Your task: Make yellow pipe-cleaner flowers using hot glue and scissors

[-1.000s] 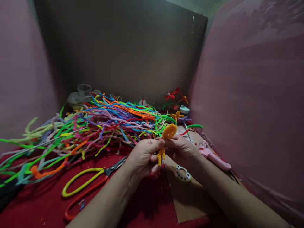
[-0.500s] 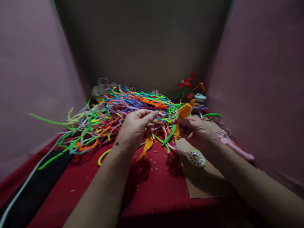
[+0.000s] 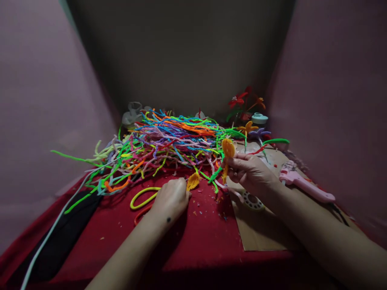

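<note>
The right hand (image 3: 250, 173) pinches an upright orange pipe-cleaner loop (image 3: 227, 148) between closed fingers. The left hand (image 3: 169, 200) rests curled on the red tabletop (image 3: 196, 245), fingertips touching a small orange piece (image 3: 192, 181); whether it grips is unclear. A multicoloured pipe-cleaner heap (image 3: 169, 141) lies just beyond.

pipe-cleaner heap (image 3: 169, 141) at counter (image 3: 205, 249) back-left | cardboard sheet (image 3: 266, 229) front-right | glue gun (image 3: 305, 187) on sheet's right edge | tape roll (image 3: 252, 200) on sheet, left of gun | scissors (image 3: 143, 199) before heap | left hand (image 3: 171, 199) on scissors | right hand (image 3: 252, 173) above the sheet
</note>
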The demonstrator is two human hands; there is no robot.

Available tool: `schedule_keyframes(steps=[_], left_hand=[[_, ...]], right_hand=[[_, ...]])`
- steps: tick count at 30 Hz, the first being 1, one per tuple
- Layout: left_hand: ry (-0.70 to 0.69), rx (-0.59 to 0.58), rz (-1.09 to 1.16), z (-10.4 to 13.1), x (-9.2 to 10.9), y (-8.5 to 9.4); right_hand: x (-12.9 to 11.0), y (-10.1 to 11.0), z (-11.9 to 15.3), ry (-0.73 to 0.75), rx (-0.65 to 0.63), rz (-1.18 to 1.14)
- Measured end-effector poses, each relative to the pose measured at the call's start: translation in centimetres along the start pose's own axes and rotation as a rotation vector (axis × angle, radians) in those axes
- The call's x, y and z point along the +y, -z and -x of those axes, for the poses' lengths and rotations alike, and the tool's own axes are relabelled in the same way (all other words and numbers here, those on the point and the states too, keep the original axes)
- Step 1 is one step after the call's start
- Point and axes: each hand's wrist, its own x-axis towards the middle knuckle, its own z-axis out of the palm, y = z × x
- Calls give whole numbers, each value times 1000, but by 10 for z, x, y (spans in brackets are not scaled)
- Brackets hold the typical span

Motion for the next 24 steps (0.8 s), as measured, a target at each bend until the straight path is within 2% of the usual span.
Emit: schedule_keyframes(steps=[4, 9, 12, 14, 16, 18, 22, 24], left_hand=[[20, 47, 108, 6, 1, -6], [-13, 92, 285, 5, 1, 0], [-11, 62, 718, 2, 3, 10], [-30, -5, 1049, 2, 7, 19], [-76, -61, 1222, 1, 13, 27], [-106, -63, 1283, 1, 21, 34], [-138, 28, 1288, -1, 35, 43], [-160, -2, 1289, -3, 39, 45]], right_hand=[[1, -1, 1, 1, -6, -27], [5, -3, 2, -11, -10, -70], [5, -4, 2, -14, -21, -110], [5, -5, 2, -21, -23, -137], [4, -5, 1, -25, -28, -154], [4, -6, 1, -20, -42, -164], [3, -6, 1, 9, -58, -173], [3, -6, 1, 20, -47, -181]])
